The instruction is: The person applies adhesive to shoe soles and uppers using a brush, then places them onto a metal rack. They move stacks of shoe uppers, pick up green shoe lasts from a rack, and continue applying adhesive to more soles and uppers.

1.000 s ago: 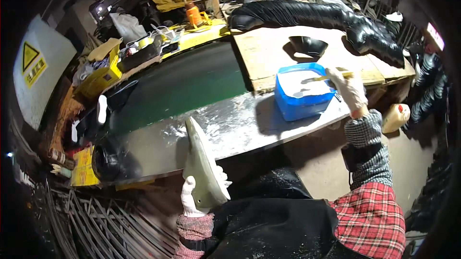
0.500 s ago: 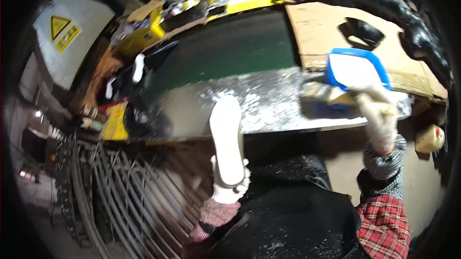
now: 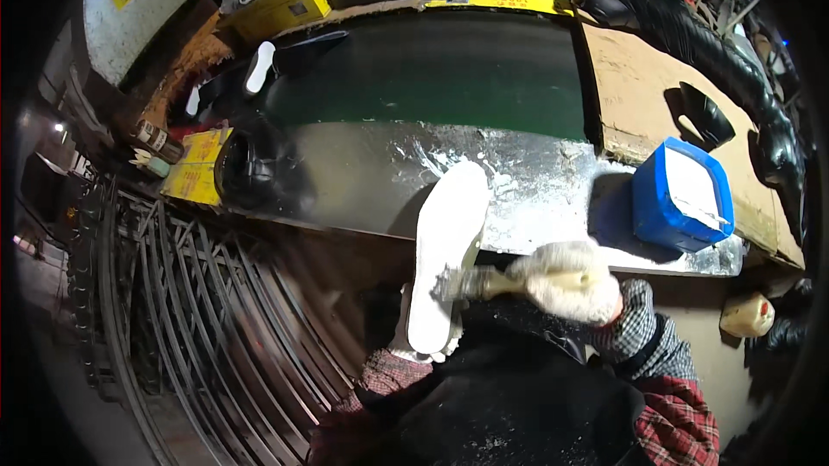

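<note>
My left hand [image 3: 404,343], in a whitish glove, holds a white shoe sole [image 3: 451,224] from beneath, near its lower end. The sole tilts slightly right over the table's front edge; most of the fingers are hidden under it. My gloved right hand [image 3: 572,283] grips a brush [image 3: 479,283] by its handle. The bristles touch the sole's face near its lower half. To the right stands a blue square container [image 3: 654,207] with white matter in its top, on the metal table edge [image 3: 345,174], which is smeared white.
A dark green belt surface [image 3: 432,69] lies behind the metal strip. Two white soles [image 3: 259,67] lie far left. A black curved piece [image 3: 706,116] rests on brown board [image 3: 622,86]. A metal rack [image 3: 216,293] stands at lower left, a yellowish canister [image 3: 747,315] at right.
My right hand has come left from the blue container to the sole, bringing the brush onto it. The sole, in my left hand, now tilts more to the right. The view has shifted.
</note>
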A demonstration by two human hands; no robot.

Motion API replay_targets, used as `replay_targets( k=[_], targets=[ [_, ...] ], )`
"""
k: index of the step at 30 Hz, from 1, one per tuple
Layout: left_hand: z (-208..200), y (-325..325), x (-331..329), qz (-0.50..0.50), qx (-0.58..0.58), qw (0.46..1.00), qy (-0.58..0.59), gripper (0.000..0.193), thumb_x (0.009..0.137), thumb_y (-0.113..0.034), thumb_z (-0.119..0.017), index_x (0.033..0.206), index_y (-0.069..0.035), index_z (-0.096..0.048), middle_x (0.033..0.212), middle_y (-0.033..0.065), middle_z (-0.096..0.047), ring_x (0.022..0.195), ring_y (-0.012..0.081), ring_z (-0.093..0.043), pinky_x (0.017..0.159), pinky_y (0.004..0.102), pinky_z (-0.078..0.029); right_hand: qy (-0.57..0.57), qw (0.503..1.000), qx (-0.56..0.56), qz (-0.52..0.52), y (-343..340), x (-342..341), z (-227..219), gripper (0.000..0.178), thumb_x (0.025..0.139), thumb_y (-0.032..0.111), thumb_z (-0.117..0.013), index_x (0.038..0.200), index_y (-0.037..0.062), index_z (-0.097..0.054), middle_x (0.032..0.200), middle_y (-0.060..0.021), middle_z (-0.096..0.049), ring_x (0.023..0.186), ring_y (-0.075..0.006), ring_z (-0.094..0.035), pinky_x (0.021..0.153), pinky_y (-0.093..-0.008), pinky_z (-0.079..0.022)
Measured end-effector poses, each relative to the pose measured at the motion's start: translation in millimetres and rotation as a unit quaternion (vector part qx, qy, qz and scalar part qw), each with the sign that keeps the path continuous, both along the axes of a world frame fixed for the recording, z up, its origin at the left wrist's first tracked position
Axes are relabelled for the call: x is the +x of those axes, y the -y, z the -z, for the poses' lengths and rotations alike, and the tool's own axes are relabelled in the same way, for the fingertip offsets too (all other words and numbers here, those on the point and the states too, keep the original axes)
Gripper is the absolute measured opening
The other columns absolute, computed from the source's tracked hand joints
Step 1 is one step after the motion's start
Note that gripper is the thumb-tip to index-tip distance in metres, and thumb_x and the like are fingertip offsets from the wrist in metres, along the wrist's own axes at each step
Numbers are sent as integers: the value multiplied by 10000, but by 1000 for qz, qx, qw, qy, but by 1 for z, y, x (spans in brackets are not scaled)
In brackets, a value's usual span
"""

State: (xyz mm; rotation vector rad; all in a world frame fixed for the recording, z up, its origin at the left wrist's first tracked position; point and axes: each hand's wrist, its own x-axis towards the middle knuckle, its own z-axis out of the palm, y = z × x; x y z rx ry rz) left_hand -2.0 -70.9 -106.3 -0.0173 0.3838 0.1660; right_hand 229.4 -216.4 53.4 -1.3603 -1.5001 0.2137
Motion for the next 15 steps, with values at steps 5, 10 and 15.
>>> replay_targets(
  k=[5, 10, 15],
  targets=[
    [-35, 1, 2, 89, 16, 995, 32, 1054, 768, -830, -425, 1170, 141, -512, 797, 302, -654, 529, 373, -653, 414, 426, -542, -249, 955, -101, 125, -65, 50, -19, 262, 933, 221, -646, 1020, -25, -671, 830, -56, -688, 725, -99, -625, 621, -216, -504],
    [-25, 6, -7, 80, 46, 995, 48, 817, 889, -754, -297, 1371, -115, -462, 964, 263, -652, 669, 353, -689, 425, 379, -551, 39, 981, -94, -164, -38, -1, -36, 247, 878, 245, -688, 926, 3, -693, 808, -138, -705, 728, -236, -688, 665, -348, -556],
    [-49, 0, -7, 164, 34, 986, 19, 813, 887, -761, -304, 1258, -73, -528, 770, 223, -658, 538, 302, -656, 361, 310, -496, -228, 954, -194, -21, -18, -22, -47, 213, 930, 212, -638, 933, 8, -698, 834, -95, -722, 719, -127, -662, 627, -264, -536]
  ],
)
